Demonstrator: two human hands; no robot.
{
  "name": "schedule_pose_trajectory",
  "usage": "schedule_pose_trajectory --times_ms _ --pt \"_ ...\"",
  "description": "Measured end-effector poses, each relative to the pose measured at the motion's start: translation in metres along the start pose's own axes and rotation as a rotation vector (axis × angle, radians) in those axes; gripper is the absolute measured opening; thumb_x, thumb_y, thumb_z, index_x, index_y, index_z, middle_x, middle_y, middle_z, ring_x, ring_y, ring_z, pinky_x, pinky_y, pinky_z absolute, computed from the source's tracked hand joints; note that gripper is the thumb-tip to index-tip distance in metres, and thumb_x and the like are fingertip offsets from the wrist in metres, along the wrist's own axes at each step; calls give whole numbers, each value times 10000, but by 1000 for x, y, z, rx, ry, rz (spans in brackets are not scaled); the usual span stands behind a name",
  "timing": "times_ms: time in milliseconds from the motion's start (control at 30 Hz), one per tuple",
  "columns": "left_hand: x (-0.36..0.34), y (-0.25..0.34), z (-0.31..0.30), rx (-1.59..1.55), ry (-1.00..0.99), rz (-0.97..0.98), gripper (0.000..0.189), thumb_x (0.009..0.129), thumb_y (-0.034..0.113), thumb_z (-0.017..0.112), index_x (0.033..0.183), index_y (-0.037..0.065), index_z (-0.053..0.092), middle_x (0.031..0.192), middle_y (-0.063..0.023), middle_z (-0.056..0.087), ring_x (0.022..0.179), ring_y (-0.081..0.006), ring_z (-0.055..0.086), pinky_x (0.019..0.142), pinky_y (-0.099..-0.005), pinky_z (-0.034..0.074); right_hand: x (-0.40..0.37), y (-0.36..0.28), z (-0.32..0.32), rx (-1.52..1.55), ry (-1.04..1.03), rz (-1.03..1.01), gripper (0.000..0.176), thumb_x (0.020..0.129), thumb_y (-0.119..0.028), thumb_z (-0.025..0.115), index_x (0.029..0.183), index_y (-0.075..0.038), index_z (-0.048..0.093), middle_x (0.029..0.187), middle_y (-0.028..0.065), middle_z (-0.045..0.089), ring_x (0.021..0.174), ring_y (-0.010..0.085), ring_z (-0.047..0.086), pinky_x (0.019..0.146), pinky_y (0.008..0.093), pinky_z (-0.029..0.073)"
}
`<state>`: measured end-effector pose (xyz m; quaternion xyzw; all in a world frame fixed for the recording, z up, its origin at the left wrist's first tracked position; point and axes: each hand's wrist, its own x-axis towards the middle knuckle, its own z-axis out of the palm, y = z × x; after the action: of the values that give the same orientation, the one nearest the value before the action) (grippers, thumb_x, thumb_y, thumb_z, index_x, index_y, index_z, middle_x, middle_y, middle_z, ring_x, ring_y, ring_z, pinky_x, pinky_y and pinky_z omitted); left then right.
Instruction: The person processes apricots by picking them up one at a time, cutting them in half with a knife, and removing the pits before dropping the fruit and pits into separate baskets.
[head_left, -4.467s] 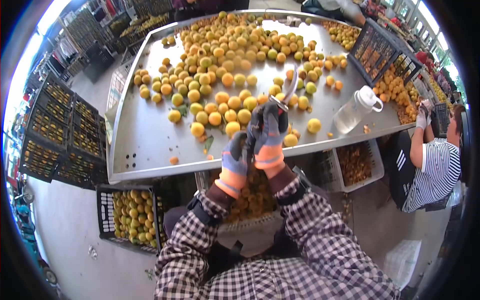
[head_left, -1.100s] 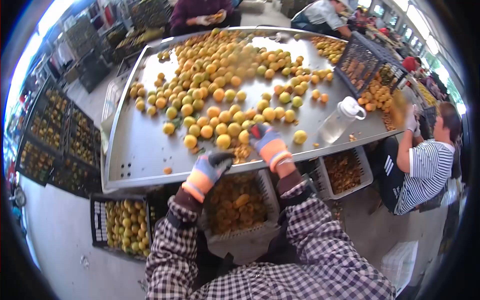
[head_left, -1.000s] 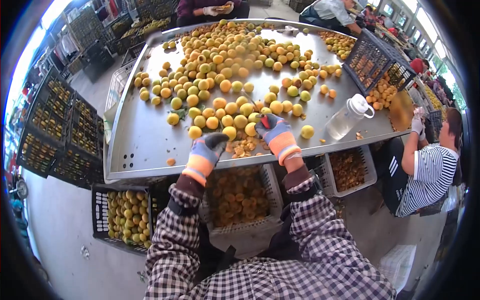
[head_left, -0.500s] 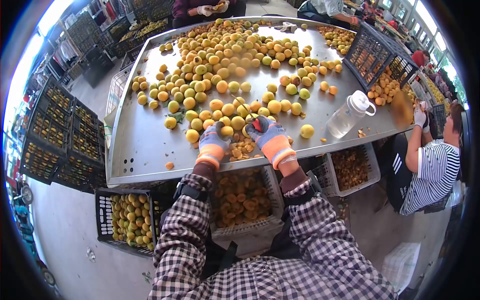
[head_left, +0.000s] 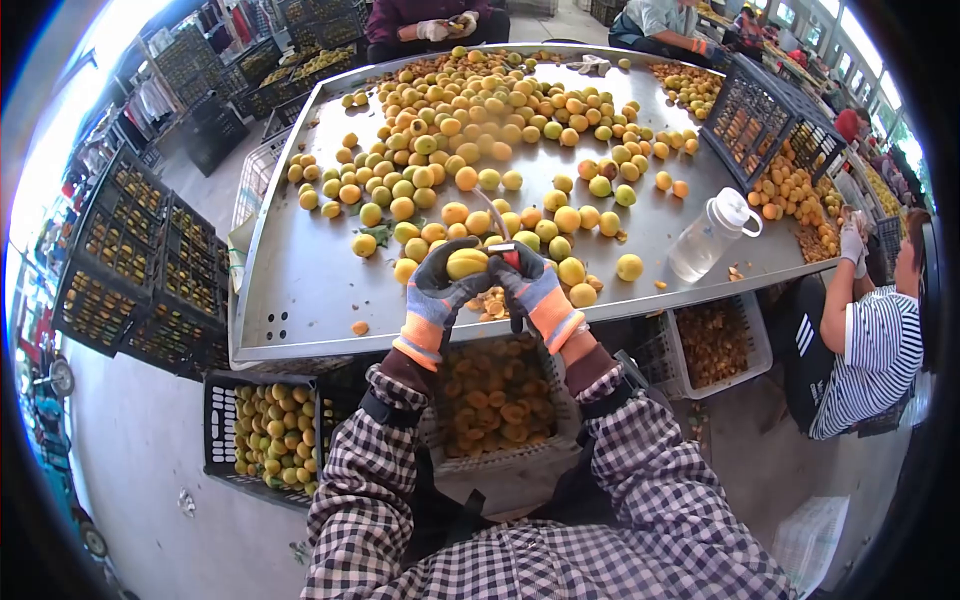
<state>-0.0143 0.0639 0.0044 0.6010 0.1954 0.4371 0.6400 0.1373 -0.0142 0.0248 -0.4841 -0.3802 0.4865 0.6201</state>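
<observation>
In a grey and orange glove, my left hand [head_left: 434,297] is closed around a yellow fruit [head_left: 467,264] above the front edge of the metal table [head_left: 330,322]. My right hand [head_left: 537,290], gloved alike, grips a small knife [head_left: 503,248] by its red handle, close to the fruit; its thin blade points up and away. Both hands are nearly touching. Loose yellow and green fruits [head_left: 455,213] lie just beyond them. Small cut pieces [head_left: 490,303] are partly hidden behind the gloves.
A clear bottle with white lid [head_left: 702,240] stands at right, near a tipped black crate [head_left: 765,115]. Crates of cut fruit [head_left: 497,400] and whole fruit [head_left: 275,435] sit below the front edge. A co-worker in stripes [head_left: 870,340] is at far right.
My left hand has lifted a fruit from the table edge and turned inward. My right hand has come closer to it with the knife. The whole view has shifted slightly.
</observation>
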Motion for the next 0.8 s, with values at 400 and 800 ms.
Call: schedule_pose_trajectory --times_ms 400,800 --pt "-6 31 -26 110 81 -14 592 614 -51 816 1161 39 608 1085 -27 607 1016 -127 583 863 -269 525 -23 -24 -3 -643 -163 -437 370 864 4 576 1229 -52 560 954 135 672 899 244 666 789 324 515" --pt "-2 36 -36 364 -4 138 608 551 -8 873 1112 46 646 1095 -45 618 1018 -141 582 923 -304 481 -31 -19 -1 -847 -188 -582 345 847 -56 654 1182 -76 575 978 131 666 881 314 653 714 357 526"
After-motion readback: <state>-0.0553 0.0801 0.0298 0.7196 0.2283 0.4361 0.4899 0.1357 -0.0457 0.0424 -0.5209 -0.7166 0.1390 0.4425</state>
